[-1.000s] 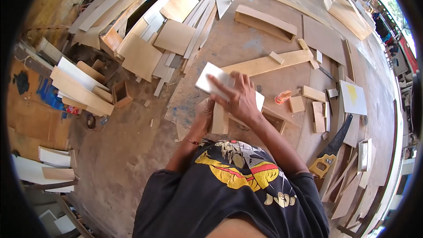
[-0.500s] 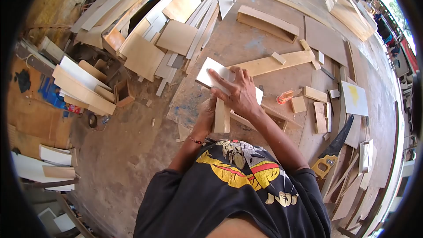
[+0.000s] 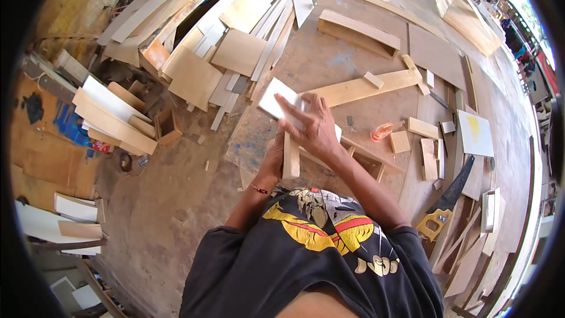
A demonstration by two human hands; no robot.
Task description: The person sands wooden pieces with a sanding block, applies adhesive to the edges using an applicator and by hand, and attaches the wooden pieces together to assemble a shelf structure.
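Observation:
A white rectangular board (image 3: 276, 95) lies tilted under my right hand (image 3: 315, 123), whose fingers are spread over its top, with the thumb at its near edge. Part of a white surface also shows to the right of that hand. Below the board a light wooden block (image 3: 291, 159) stands out toward my shirt. My left hand (image 3: 273, 154) is against the block's left side, its fingers mostly hidden behind the block and board. Just right of my right forearm is an open wooden frame (image 3: 365, 162).
A long plank (image 3: 376, 88) with a small block lies beyond my hands. To the right are an orange-labelled bottle (image 3: 382, 132), wood offcuts and a yellow-handled saw (image 3: 435, 221). Stacked boards (image 3: 238, 52) lie at the left, and a long wooden box (image 3: 359, 34) sits farther off.
My right hand and the white board have shifted slightly left. The wooden block under them has moved slightly left too, with my left hand still beside it.

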